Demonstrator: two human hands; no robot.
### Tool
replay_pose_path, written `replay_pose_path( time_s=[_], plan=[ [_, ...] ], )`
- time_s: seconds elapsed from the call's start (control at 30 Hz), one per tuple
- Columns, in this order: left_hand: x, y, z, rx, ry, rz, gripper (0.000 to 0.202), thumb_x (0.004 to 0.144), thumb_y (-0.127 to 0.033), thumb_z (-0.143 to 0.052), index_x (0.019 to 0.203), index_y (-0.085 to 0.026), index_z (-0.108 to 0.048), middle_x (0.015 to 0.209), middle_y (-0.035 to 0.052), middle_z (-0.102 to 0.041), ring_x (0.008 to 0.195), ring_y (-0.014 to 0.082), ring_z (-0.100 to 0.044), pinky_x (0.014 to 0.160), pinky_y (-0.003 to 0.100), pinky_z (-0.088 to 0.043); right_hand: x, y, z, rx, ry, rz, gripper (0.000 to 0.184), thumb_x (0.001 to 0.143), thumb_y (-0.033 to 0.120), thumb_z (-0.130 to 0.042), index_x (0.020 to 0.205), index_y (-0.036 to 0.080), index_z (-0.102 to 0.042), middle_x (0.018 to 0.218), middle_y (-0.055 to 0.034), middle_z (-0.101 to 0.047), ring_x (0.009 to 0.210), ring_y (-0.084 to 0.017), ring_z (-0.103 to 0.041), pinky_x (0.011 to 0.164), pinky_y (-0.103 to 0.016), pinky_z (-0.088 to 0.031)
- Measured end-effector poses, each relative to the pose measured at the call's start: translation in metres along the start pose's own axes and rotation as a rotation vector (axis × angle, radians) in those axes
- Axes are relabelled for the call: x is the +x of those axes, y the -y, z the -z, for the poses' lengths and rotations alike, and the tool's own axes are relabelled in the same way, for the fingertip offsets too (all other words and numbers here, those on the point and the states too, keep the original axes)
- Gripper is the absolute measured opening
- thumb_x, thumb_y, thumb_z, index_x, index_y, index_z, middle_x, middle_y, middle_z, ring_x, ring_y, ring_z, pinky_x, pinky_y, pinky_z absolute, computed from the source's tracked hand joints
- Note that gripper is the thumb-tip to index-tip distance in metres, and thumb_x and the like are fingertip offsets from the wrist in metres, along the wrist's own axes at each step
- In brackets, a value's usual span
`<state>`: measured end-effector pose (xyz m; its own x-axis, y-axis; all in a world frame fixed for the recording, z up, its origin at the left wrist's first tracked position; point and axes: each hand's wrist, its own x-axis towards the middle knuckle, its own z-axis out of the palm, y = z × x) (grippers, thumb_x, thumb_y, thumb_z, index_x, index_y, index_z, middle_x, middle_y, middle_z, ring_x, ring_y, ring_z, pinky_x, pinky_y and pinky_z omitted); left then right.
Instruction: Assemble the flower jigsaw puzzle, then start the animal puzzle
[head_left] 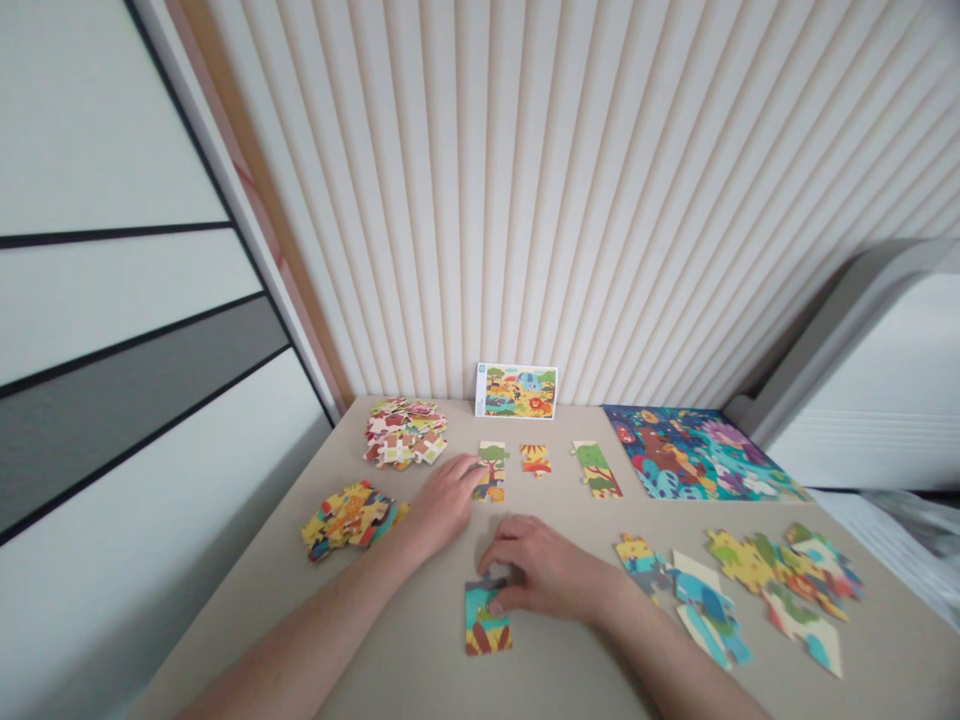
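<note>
Cardboard puzzle section (486,625) under right hand (544,570); left hand (442,505) touching another section (491,470).

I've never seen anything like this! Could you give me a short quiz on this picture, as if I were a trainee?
1. What is the left hand touching?
2. True or false: the small picture card stands on edge at the back of the table.
3. How many heaps of loose jigsaw pieces lie to the left of the hands?

Key:
1. A joined strip of jigsaw pieces showing a tree.
2. True.
3. Two: a back heap and a front heap.
</note>
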<state>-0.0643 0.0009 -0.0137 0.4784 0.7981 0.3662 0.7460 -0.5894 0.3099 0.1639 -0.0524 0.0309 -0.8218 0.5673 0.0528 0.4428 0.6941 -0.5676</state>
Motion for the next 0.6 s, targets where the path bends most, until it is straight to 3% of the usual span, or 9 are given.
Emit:
replay_pose_path(
  time_s=[0.6],
  plan=[
    [0.0003,0.0067,-0.0051,0.002,-0.010,-0.010,0.061,0.087,0.001,-0.043,0.139,-0.026,-0.056,0.135,0.0084,-0.057,0.128,0.0224,-0.052,0.113,0.042,-0.041,0.0010,-0.0017,0.0000,-0.052,-0.005,0.032,0.043,0.087,0.056,-0.071,0.117,0.025,-0.072,0.104,-0.0053,-0.066,0.103,-0.021,-0.061,0.097,-0.031,-0.042]
  ],
)
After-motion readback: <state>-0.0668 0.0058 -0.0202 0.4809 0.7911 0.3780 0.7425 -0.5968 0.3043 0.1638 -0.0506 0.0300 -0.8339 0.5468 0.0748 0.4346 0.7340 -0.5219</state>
